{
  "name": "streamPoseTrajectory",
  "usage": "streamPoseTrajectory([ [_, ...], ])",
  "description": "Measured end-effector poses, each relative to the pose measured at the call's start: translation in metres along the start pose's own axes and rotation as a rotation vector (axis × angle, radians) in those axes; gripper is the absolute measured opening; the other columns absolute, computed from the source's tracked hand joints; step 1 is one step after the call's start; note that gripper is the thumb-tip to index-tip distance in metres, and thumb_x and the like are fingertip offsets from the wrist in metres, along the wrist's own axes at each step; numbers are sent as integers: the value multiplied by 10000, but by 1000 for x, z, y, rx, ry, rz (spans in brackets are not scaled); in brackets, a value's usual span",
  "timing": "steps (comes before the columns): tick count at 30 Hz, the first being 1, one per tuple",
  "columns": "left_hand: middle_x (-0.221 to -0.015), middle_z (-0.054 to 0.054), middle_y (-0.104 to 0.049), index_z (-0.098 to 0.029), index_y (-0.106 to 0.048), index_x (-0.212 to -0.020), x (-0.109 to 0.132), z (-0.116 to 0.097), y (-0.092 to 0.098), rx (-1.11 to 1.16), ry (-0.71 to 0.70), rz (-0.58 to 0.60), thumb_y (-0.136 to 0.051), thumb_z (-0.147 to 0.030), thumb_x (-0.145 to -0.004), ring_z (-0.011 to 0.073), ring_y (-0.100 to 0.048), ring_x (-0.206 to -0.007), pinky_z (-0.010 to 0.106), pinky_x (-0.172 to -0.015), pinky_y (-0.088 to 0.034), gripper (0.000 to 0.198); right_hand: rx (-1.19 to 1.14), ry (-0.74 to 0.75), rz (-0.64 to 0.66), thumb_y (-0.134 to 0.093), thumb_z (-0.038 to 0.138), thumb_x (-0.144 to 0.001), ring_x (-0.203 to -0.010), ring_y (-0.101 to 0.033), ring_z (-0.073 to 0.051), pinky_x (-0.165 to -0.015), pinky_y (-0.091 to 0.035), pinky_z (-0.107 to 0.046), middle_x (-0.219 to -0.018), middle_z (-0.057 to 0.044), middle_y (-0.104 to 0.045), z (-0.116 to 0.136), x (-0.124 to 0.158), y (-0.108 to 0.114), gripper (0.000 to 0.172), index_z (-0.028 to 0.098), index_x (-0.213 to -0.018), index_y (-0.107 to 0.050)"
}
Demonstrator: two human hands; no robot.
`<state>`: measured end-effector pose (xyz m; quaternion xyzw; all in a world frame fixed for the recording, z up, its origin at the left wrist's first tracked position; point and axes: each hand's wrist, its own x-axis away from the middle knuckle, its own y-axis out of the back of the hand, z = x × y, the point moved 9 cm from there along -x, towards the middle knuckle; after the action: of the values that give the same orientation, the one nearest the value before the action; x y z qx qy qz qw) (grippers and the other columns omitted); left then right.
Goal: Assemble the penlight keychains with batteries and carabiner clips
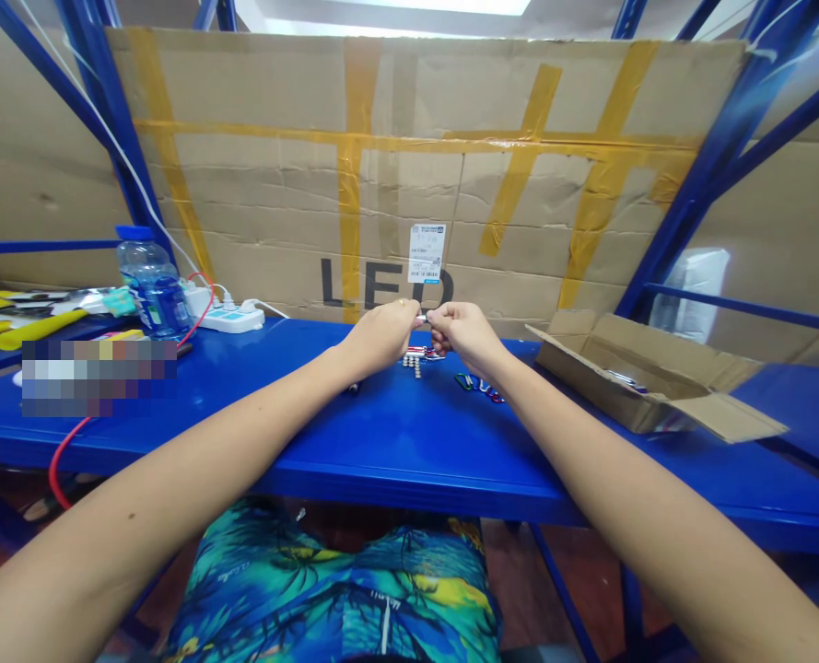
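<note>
My left hand (pixel 387 331) and my right hand (pixel 465 331) meet above the far half of the blue table. Both are closed, fingertips pinching a small silvery cylinder (pixel 422 319) between them. Its exact kind is too small to make out. Just beneath the hands lie several red and silver slim pieces (pixel 423 353), partly hidden by my fingers. In front of these, small round silver pieces (pixel 413 364) are set out in rows. By my right wrist lie several coloured carabiners (pixel 476 383). A small dark object (pixel 354 389) shows beside my left forearm.
An open cardboard box (pixel 648 405) stands right on the blue table (pixel 409 437). At the left are a water bottle (pixel 150 285), a white power strip (pixel 233 318), a red cable (pixel 56 465) and yellow-handled tools (pixel 40 330). A large cardboard sheet (pixel 409 193) rises behind.
</note>
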<state>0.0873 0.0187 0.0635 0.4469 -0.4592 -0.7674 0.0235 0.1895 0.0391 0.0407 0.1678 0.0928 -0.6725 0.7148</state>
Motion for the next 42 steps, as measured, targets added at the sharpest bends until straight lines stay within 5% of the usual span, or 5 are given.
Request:
streamPoseTrajectory([
  [13, -910, 118, -643, -152, -579, -931, 4, -18, 3, -129, -205, -78, -367, -38, -875, 223, -618, -863, 326, -679, -484, 247, -247, -304, 69, -505, 63, -852, -415, -310, -81, -409, -257, -222, -446, 66, -295, -11, 13, -11, 262, 193, -632, -450],
  [22, -922, 49, -691, -205, -576, -962, 5, 2, 15, 125, -34, -146, -476, -287, -955, 189, -647, -827, 299, -683, -461, 130, -103, -7, 51, -655, 244, -881, -398, -447, -91, -410, -347, -222, -440, 59, -440, 2, 3, -5, 287, 199, -675, -462],
  [32, -806, 78, -630, -184, -542, -773, -5, 12, -7, 337, 172, 78, -322, -259, -987, 198, -584, -761, 331, -685, -433, 316, 53, 243, 90, -663, 313, -870, -393, -502, -104, -394, -406, -230, -442, 68, -502, 12, -2, -1, 257, 214, -739, -465],
  [36, -744, 56, -649, -180, -568, -772, -4, 12, -7, 415, 165, 103, -405, -270, -957, 183, -583, -718, 299, -626, -385, 263, 57, 272, 145, -675, 342, -854, -409, -515, -105, -392, -410, -223, -455, 64, -515, 11, -2, -3, 252, 203, -767, -484],
  [42, -846, 124, -699, -135, -614, -930, 0, 1, -4, 146, 76, 101, -397, -251, -967, 226, -636, -770, 325, -662, -413, 249, -52, 154, 153, -681, 291, -853, -379, -480, -98, -379, -385, -218, -421, 86, -439, 2, -1, -7, 273, 211, -735, -448],
])
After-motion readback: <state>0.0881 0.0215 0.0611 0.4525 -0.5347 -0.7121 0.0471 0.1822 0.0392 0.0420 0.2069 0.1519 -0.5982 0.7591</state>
